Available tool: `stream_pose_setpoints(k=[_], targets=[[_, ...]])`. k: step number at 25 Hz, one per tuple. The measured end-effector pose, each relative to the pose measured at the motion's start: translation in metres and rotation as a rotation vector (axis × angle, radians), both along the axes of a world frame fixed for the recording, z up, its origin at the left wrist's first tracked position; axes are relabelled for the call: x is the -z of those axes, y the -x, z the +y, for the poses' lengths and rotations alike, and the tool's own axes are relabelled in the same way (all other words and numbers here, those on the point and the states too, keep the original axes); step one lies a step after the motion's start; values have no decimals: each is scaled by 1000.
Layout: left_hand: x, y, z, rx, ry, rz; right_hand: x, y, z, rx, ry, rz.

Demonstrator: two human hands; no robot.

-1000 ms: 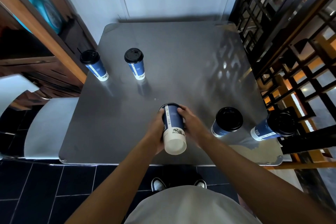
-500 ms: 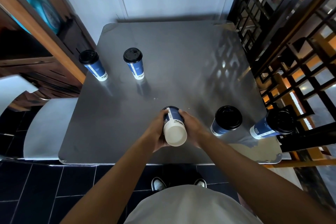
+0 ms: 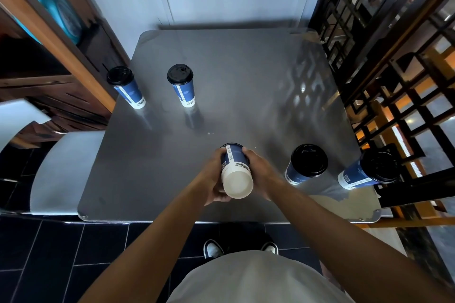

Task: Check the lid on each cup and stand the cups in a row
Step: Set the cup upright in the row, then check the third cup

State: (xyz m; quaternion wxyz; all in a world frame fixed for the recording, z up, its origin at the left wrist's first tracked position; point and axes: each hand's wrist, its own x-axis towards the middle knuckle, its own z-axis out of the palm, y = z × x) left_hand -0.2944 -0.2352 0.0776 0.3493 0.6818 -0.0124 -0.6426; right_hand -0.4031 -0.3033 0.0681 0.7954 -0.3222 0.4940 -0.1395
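Observation:
A blue paper cup (image 3: 235,170) is held upside down over the near middle of the steel table (image 3: 246,76), its white base facing me and its lid end hidden below. My left hand (image 3: 213,179) grips its left side and my right hand (image 3: 261,174) grips its right side. Two blue cups with black lids stand at the far left: one (image 3: 126,87) by the table edge, another (image 3: 182,85) beside it. Two more lidded cups stand at the near right, one (image 3: 306,163) close to my right hand and one (image 3: 369,171) near the right edge.
A wooden cabinet (image 3: 56,56) borders the table's left side and a black lattice screen (image 3: 394,69) runs along the right. A pale chair seat (image 3: 64,167) sits at the near left. The wall lies behind the table's far edge.
The cup in my hands has tipped further, so its white base now faces me more squarely. Both hands stay around it. The other cups have not moved.

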Motion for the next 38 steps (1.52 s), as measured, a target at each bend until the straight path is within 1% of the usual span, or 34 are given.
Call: stream_pose_setpoints(k=[2, 3, 5, 7, 9, 11, 13, 16, 21, 24, 26, 29, 33, 38], targets=[[-1, -3, 4, 154, 0, -147, 4, 1, -3, -23, 57, 38], [-2, -4, 5, 191, 31, -192, 5, 1, -4, -25, 83, 47], [-1, -1, 4, 151, 122, -211, 6, 2, -6, 0, 85, 45], [-2, 3, 3, 11, 185, -139, 5, 3, -7, 44, 27, 30], [-3, 5, 3, -111, 253, -12, 5, 3, -8, 86, -19, 6], [-3, 7, 3, -134, 304, 61, 7, 4, -9, 81, -39, -21], [-1, 12, 2, -107, 330, 41, 9, 8, -9, 60, -48, -52], [1, 16, 2, -54, 327, -18, 8, 11, -11, 89, -60, -59], [3, 12, 3, -12, 277, -64, 3, 10, -13, 92, -34, -25], [3, 5, 4, 40, 207, -142, -4, 10, -12, 82, -30, -14], [1, -1, 3, 47, 141, -180, -7, 7, -10, 62, 20, 5], [2, 1, 0, 43, 128, -132, -9, 4, -8, 33, 100, 11], [-1, 5, -1, -100, 242, 22, -7, 7, -10, 17, 133, 67], [-2, 18, -5, -202, 286, 82, -9, 7, -10, 70, 55, 39]])
